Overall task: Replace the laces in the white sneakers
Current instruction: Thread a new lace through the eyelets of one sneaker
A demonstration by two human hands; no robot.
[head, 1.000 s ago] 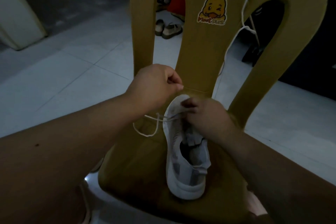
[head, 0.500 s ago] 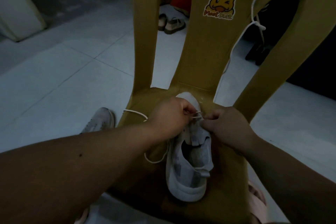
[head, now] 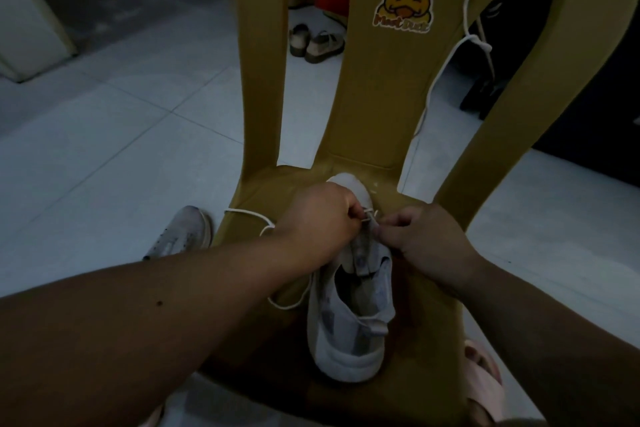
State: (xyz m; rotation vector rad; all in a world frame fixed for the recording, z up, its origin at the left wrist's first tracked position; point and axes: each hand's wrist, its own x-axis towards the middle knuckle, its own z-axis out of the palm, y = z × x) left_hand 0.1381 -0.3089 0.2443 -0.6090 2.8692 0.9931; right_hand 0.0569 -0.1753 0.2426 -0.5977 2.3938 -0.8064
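head: our sneaker [head: 349, 315] sits on the chair [head: 433, 315] seat | left hand [head: 320, 222] and right hand [head: 426, 243] both pinch the lace [head: 370, 217] near the toe eyelets | lace looks thin, limp; we'd grip its tip

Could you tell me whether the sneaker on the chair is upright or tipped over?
Upright: the sneaker rests sole-down on the chair, its opening facing up.

One sneaker [head: 349, 333] sits on the chair [head: 381, 97] seat, toe toward the backrest. The other sneaker [head: 180, 232] lies on the floor [head: 104, 149] left of the chair, sandals [head: 317, 42] behind it.
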